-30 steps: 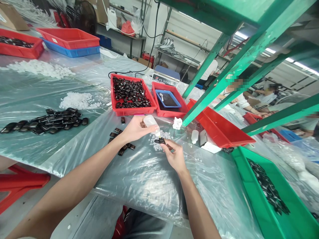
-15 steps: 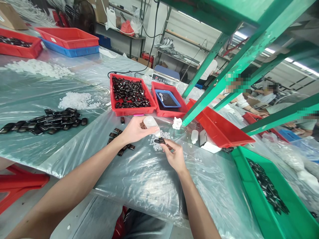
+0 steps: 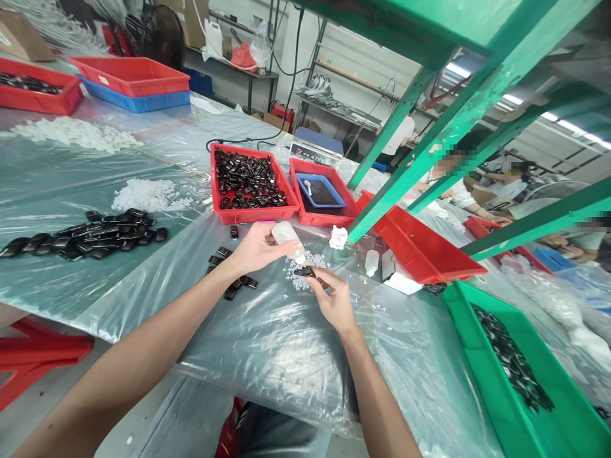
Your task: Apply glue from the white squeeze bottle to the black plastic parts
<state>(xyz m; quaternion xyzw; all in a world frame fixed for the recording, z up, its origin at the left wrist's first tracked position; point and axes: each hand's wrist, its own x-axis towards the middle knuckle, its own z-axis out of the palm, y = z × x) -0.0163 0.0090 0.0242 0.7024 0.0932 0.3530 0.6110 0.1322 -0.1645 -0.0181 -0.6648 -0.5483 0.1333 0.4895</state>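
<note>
My left hand (image 3: pixel 258 249) is wrapped round a translucent white bottle (image 3: pixel 287 240), tilted with its nozzle down to the right. Right below the nozzle is a small glossy black part (image 3: pixel 304 271), pinched between the fingertips of my right hand (image 3: pixel 333 298). The nozzle tip is at or just above the part; whether they touch I cannot tell. Small white pieces (image 3: pixel 319 259) lie scattered on the plastic-covered table beneath. Several black parts (image 3: pixel 248 281) rest beside my left wrist, and a single one (image 3: pixel 233 232) sits near the red tray.
A red tray (image 3: pixel 255 216) full of black parts stands ahead, beside a red tray (image 3: pixel 315 219) holding a blue one. Green metal bars (image 3: pixel 415 165) slant across the right. A green bin (image 3: pixel 470 356) is at the right. A black pile (image 3: pixel 109 232) lies left. People sit far right.
The bottle and my left hand have shifted slightly left, and the bottle's nozzle has moved a little. The black part in my right hand has turned and now looks flatter.
</note>
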